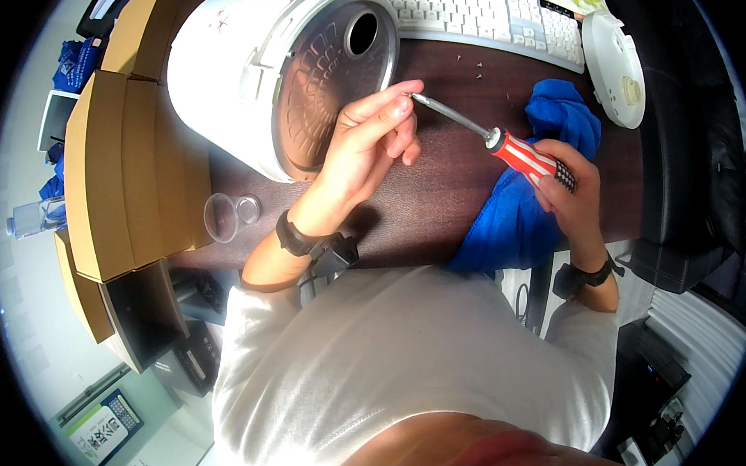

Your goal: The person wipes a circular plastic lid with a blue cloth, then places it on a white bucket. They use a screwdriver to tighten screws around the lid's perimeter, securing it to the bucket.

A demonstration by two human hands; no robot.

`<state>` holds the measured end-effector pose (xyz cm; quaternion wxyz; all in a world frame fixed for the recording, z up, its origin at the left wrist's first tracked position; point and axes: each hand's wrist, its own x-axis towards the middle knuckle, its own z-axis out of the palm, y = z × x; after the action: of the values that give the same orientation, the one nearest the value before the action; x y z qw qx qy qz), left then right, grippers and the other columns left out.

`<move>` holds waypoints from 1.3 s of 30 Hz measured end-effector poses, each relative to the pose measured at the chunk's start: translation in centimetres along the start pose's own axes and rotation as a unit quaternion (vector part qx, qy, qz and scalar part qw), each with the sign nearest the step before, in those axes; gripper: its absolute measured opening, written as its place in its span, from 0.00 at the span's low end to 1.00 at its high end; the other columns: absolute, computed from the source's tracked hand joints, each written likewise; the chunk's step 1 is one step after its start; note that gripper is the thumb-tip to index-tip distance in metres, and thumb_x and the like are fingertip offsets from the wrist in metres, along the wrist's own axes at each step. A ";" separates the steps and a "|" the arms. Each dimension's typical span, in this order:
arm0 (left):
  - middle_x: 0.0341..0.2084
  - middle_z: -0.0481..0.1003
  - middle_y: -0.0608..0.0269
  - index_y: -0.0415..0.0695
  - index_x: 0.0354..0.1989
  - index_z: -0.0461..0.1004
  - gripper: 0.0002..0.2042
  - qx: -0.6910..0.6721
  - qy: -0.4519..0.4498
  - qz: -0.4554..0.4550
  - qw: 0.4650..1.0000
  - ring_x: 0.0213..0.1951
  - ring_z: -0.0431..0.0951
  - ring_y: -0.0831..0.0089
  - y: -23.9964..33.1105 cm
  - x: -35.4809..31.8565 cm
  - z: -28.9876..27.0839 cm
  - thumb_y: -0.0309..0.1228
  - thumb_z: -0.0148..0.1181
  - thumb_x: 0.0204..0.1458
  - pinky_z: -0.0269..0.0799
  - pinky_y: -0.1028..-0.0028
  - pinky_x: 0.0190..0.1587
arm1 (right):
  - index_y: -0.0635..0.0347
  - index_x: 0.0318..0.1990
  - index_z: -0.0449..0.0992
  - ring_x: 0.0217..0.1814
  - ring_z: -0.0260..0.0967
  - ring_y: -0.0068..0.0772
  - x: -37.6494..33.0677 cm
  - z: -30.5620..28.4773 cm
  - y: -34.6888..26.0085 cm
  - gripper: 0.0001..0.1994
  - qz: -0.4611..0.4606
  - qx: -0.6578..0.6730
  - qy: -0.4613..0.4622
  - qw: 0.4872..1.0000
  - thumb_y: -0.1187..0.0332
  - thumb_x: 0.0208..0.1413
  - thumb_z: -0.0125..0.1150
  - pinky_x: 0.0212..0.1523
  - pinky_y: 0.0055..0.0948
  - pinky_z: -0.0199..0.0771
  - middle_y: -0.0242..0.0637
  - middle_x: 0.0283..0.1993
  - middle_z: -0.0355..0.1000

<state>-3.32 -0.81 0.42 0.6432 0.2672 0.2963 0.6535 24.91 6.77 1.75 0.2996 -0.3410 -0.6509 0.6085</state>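
Right hand (564, 185) grips the red-and-white striped screwdriver (501, 144) by its handle; left hand (370, 143) fingertips pinch its metal tip at ten o'clock of the handle.

- Dark wood desk (438, 206), seen from above.
- Tan cardboard boxes (116, 168) stacked along its left edge.
- White keyboard (480, 16) at the far side.
- Black chair (692, 181) to the right.
- Pale floor (31, 327) on the left, brightly lit.
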 end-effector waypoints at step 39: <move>0.26 0.79 0.62 0.39 0.46 0.80 0.14 0.530 -0.120 0.216 0.811 0.25 0.74 0.77 6.4 -3.8 5.0 0.27 0.66 0.50 0.67 0.80 0.28 | 0.66 0.52 0.73 0.21 0.62 0.14 3.0 -1.4 -3.1 0.17 -0.070 -0.010 0.001 0.998 0.71 0.56 0.59 0.19 0.14 0.59 0.34 0.30 0.72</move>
<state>-3.94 -4.39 8.64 0.2749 0.7000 0.4515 0.4803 24.05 9.96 4.89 0.3385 -0.2984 -0.6786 0.5795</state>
